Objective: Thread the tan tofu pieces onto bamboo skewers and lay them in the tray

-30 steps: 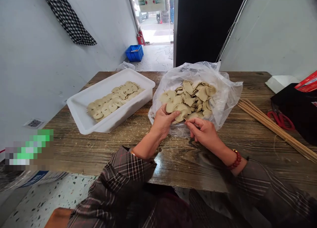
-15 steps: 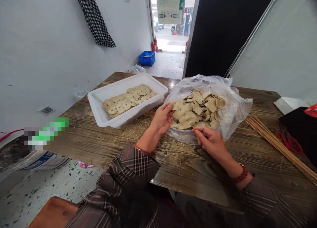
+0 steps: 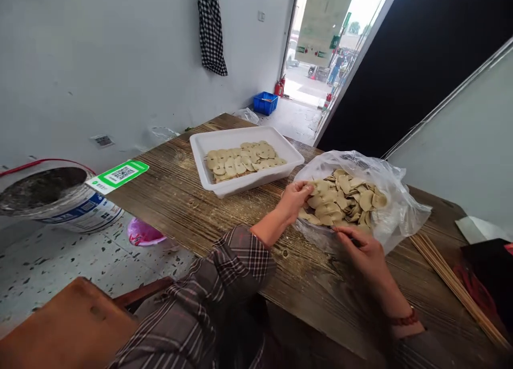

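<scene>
My left hand [image 3: 294, 201] pinches the far end of a row of skewered slices [image 3: 324, 198], held over the near side of a clear plastic bag [image 3: 401, 219]. These slices are flat, beige, roundish and overlapping. My right hand [image 3: 363, 251] is closed at the near end, fingertips together on the thin wooden skewer, which is mostly hidden by slices and fingers. Loose beige slices [image 3: 366, 198] lie heaped in the open bag. To the left stands a white plastic tray [image 3: 256, 183] with finished-looking rows of skewered slices [image 3: 240, 161] lying in it.
A bundle of bamboo skewers [image 3: 452, 281] lies on the wooden table [image 3: 172, 198] at right, near red-handled scissors [image 3: 476, 289], blurred. A green QR-code card [image 3: 120, 175] rests at the left edge, beside a bucket [image 3: 84, 209]. A brown stool [image 3: 72, 326] stands below.
The view has turned left and tilted, so the scene sits further right. Both hands still hold the skewer of slices over the bag, in much the same place.
</scene>
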`<state>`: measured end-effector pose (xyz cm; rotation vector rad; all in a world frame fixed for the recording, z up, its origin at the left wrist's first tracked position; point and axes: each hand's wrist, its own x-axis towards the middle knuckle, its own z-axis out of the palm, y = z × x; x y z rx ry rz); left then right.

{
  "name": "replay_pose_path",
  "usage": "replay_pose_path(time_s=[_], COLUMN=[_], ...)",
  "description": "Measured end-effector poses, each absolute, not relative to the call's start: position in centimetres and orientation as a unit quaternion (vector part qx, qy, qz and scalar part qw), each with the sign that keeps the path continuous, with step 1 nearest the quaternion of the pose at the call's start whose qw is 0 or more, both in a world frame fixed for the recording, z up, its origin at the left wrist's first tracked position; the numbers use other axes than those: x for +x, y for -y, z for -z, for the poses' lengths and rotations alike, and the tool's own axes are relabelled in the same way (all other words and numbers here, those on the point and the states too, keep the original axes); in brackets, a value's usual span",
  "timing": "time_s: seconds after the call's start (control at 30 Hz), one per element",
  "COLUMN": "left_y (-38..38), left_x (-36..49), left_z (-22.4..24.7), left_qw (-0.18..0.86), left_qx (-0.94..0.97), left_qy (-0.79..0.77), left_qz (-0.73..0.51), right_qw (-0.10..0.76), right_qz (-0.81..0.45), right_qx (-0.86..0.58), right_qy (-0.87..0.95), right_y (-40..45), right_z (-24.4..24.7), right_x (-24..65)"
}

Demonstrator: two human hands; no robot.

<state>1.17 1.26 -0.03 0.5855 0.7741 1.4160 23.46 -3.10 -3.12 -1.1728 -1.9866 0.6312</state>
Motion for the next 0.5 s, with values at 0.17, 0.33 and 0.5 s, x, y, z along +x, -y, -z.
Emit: replay_pose_path(time_s=[0.17, 0.33, 0.5], left_y=[-1.0, -1.0, -1.0], left_x=[1.3, 1.4, 1.9], left_z=[0.3, 0.6, 0.8], left_qw=[0.675, 0.679, 0.689], left_qx=[0.293, 0.321, 0.336], left_qy=[-0.320, -0.319, -0.337], left_qz=[-0.597, -0.578, -0.547], right_qw=[0.423, 0.444, 0.414], right_qz=[-0.154, -0.071, 0.000], right_qx=[-0.508, -0.528, -0.479], right_qy=[0.734, 0.720, 0.774], right_y=[3.2, 3.5, 2.9], right_z=[3.1, 2.0, -2.5], right_x=[24.4, 24.1, 21.1])
